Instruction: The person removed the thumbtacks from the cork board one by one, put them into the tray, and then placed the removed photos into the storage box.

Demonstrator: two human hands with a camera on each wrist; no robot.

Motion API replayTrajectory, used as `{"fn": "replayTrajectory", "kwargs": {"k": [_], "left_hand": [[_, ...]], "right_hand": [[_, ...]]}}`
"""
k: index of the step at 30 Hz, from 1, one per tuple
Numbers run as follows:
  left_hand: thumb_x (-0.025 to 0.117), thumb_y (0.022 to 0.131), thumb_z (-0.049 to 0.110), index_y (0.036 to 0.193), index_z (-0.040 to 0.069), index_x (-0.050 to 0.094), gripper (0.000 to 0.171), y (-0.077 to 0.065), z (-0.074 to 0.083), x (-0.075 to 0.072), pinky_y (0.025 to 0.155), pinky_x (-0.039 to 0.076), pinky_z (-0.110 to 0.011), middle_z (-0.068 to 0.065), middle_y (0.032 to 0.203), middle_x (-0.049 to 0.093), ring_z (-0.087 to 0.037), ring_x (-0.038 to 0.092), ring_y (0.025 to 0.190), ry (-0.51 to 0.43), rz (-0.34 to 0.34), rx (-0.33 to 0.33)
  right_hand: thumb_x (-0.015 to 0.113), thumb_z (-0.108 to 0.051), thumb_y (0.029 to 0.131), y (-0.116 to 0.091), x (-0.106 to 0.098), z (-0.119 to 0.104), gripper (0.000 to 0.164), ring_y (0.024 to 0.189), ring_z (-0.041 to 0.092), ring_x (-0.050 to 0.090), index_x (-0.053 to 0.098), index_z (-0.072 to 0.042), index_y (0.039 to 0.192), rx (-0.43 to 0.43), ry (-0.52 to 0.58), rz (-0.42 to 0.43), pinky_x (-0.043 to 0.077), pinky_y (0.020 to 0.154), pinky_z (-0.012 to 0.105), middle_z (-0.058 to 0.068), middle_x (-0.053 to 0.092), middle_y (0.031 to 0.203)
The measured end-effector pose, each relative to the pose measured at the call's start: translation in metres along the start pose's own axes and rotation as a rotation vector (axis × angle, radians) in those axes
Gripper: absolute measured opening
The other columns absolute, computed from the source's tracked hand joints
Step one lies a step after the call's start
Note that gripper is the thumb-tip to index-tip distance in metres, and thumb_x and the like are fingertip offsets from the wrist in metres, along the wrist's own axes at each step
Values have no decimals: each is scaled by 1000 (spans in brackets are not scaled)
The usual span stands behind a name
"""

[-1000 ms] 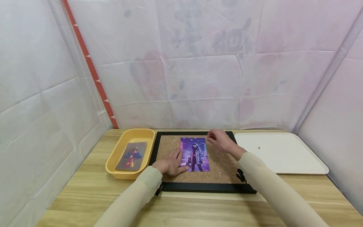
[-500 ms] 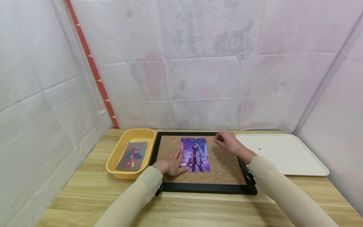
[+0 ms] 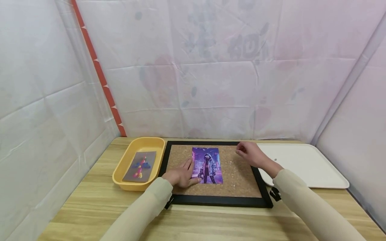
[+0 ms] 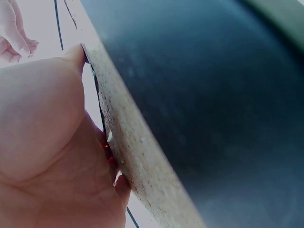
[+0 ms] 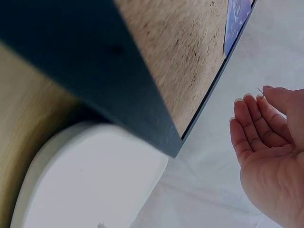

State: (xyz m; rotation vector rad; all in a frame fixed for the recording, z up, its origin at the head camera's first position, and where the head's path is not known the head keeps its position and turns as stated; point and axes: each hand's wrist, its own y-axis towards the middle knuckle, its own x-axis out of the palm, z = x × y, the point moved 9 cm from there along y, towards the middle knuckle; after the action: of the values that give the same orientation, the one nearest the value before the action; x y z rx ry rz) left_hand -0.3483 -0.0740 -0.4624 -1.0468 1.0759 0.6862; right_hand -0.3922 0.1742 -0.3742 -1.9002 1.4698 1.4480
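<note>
A purple picture card (image 3: 207, 165) of a hooded figure lies on the cork board (image 3: 238, 174), which has a black frame. My left hand (image 3: 181, 174) lies with spread fingers at the card's lower left, its thumb and fingertips touching the card's left edge. Above the board's right part my right hand (image 3: 251, 154) hovers, apart from the card. Between its thumb and index finger it pinches a thin pin (image 5: 260, 91), whose point sticks out in the right wrist view. The pin's head is hidden by the fingertips.
To the left stands a yellow bin (image 3: 117, 172) with a grey card (image 3: 140, 166) bearing a colourful design. At right a white tray (image 3: 313, 164) holds a tiny grey item (image 3: 275, 159). White sheeting (image 3: 211, 83) encloses the wooden table (image 3: 211, 224) behind and at the sides.
My right hand has moved right, from the card's upper right corner to the board's right side near the tray. My left hand and the card have stayed in place.
</note>
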Motion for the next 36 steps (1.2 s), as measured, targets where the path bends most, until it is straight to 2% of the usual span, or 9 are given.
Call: {"fn": "replayTrajectory", "kwargs": {"k": [5, 11, 14, 21, 26, 36], "left_hand": [[41, 103, 64, 165, 9, 11, 88, -8, 4, -4, 126, 19, -40, -7, 173, 6, -26, 8, 159, 15, 1, 6], [42, 103, 62, 165, 8, 11, 88, -7, 4, -3, 126, 18, -41, -8, 173, 6, -27, 7, 159, -4, -2, 4], [42, 103, 62, 165, 8, 9, 88, -4, 2, -4, 127, 16, -42, -8, 173, 4, -27, 5, 159, -19, -3, 4], [41, 101, 67, 166, 10, 5, 93, 20, -9, 11, 127, 15, -44, -7, 173, -1, -28, 1, 159, -15, 24, 21], [41, 101, 66, 166, 10, 5, 93, 26, -12, 16, 127, 13, -43, -8, 173, -2, -28, 1, 159, -4, 21, 18], [40, 102, 66, 166, 10, 3, 92, 12, -6, 9, 127, 14, -43, -7, 173, -1, -27, 1, 159, -7, -10, 6]], "right_hand": [[64, -4, 99, -11, -5, 12, 8, 81, 20, 66, 69, 3, 100, 28, 5, -3, 56, 74, 44, 7, 69, 89], [64, -3, 99, -19, -18, 26, 8, 84, 26, 68, 69, 3, 99, 47, -1, 15, 57, 78, 48, 8, 69, 90], [64, -4, 99, -21, -25, 31, 8, 86, 28, 68, 68, 3, 99, 63, -2, 24, 56, 78, 49, 9, 70, 90], [65, -5, 99, -25, -32, 43, 8, 81, 23, 66, 67, 2, 95, 91, -38, 22, 54, 73, 43, 8, 70, 87], [65, -4, 98, -26, -33, 49, 8, 78, 21, 64, 67, 2, 93, 98, -47, 23, 53, 71, 42, 8, 69, 85], [64, -4, 98, -31, -38, 60, 10, 75, 20, 61, 67, 3, 92, 107, -66, 17, 51, 68, 39, 8, 68, 83]]}}
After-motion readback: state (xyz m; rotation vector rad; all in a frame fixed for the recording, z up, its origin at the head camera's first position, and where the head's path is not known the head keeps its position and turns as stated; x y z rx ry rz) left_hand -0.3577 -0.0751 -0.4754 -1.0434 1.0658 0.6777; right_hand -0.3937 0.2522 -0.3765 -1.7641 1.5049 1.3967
